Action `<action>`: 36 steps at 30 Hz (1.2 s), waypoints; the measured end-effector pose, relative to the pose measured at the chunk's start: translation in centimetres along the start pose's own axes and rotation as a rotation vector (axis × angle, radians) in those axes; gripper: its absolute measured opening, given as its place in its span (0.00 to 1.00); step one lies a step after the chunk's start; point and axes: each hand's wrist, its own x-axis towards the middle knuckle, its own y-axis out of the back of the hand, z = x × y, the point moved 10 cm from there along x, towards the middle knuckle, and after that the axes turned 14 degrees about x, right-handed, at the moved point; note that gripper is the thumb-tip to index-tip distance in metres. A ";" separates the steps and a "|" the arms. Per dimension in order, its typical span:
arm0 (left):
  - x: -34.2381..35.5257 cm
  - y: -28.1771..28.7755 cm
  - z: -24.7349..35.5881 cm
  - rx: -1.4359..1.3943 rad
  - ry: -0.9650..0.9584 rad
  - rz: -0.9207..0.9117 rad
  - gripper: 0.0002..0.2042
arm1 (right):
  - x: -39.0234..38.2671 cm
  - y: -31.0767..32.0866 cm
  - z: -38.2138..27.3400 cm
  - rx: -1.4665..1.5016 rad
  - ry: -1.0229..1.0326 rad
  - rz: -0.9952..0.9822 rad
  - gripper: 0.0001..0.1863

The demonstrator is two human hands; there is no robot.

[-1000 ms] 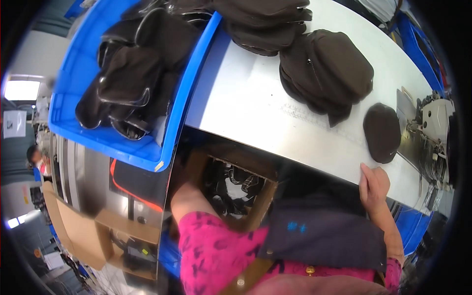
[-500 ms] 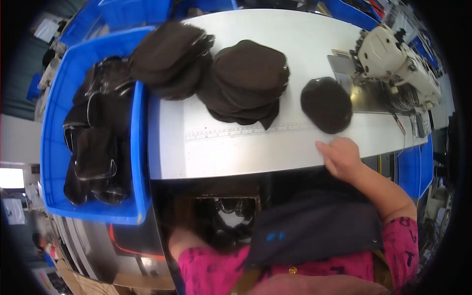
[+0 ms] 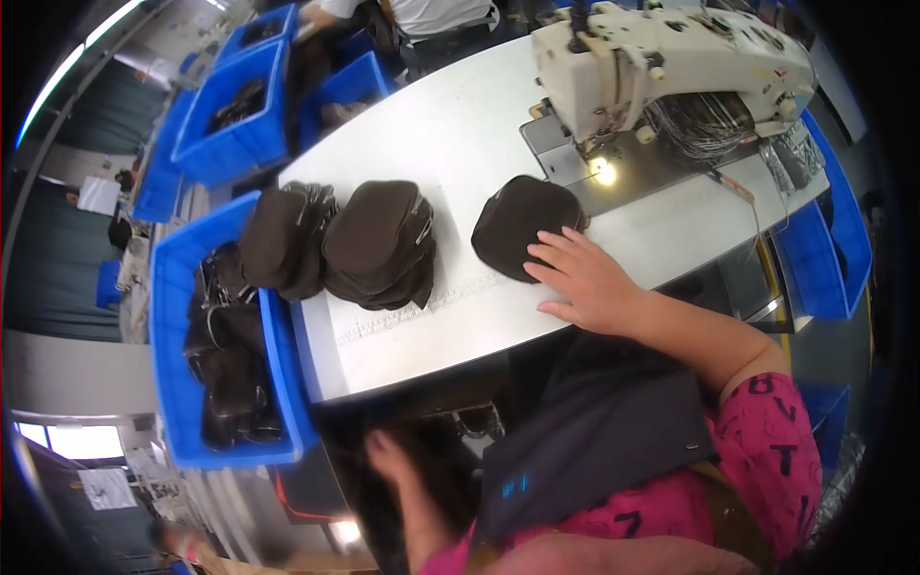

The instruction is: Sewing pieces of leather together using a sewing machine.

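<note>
My right hand (image 3: 585,278) has its fingers spread, their tips on the lower right of a flat dark brown fabric piece (image 3: 508,216), rounded at the corners, on the white table (image 3: 460,340). My left hand (image 3: 388,455), smeared by motion, is low below the table's front edge, near a shadowed box (image 3: 441,417); whether it holds anything is unclear. Two stacks of similar brown pieces (image 3: 374,235) stand left of the single piece, beside a blue bin (image 3: 287,402) filled with dark sewn pieces. A white sewing machine (image 3: 604,77), its lamp lit, stands just beyond the piece.
More blue bins (image 3: 225,149) sit at the back left. A co-worker in a white top (image 3: 441,14) is beyond the table. A blue bin (image 3: 815,278) stands at the right below the table edge, and loose threads and a tool (image 3: 733,192) lie beside the machine.
The view has turned, bringing the machine and co-worker into sight. My right hand has moved from the table edge onto the single piece, spreading its fingers. My left hand has come into view.
</note>
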 end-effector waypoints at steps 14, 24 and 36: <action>-12.3 -12.0 53.7 -0.072 -1.131 -0.190 0.09 | -7.6 10.1 3.5 0.111 0.099 0.176 0.08; -11.3 -21.9 57.1 0.195 -1.162 -0.284 0.14 | -10.8 26.6 8.1 -0.228 -0.017 0.717 0.10; -9.7 -21.7 56.1 0.203 -0.981 -0.275 0.14 | -3.2 27.1 14.3 -0.666 -0.224 0.374 0.03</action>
